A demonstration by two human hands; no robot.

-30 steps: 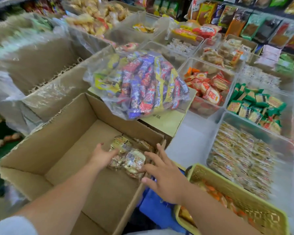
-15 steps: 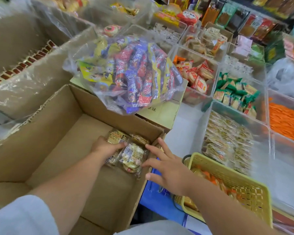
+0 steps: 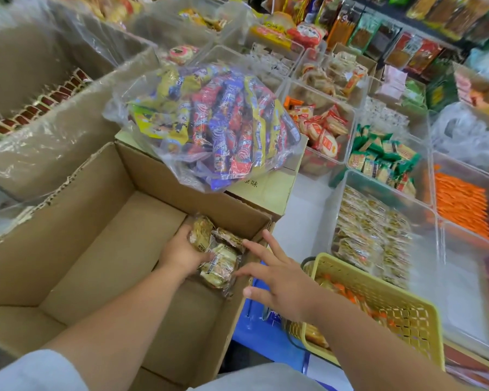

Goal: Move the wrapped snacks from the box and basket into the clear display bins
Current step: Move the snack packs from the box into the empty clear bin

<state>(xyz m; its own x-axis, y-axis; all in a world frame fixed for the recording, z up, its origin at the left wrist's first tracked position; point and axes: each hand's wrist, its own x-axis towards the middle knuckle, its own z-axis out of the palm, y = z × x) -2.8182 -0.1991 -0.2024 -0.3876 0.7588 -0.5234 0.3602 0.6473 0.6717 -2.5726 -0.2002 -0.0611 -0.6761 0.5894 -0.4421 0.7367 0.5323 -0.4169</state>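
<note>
L hand (image 3: 181, 253) grasping wrapped snacks (image 3: 219, 256) in box (image 3: 76, 221) corner — R hand (image 3: 277, 280) spread wide, fingertips touching pkts.

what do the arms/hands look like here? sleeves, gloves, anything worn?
Both bare: no gloves, rings or watch visible on the left hand or right hand. Forearms uncovered. A pale short sleeve shows at the left upper arm; the right sleeve is out of frame.
</note>
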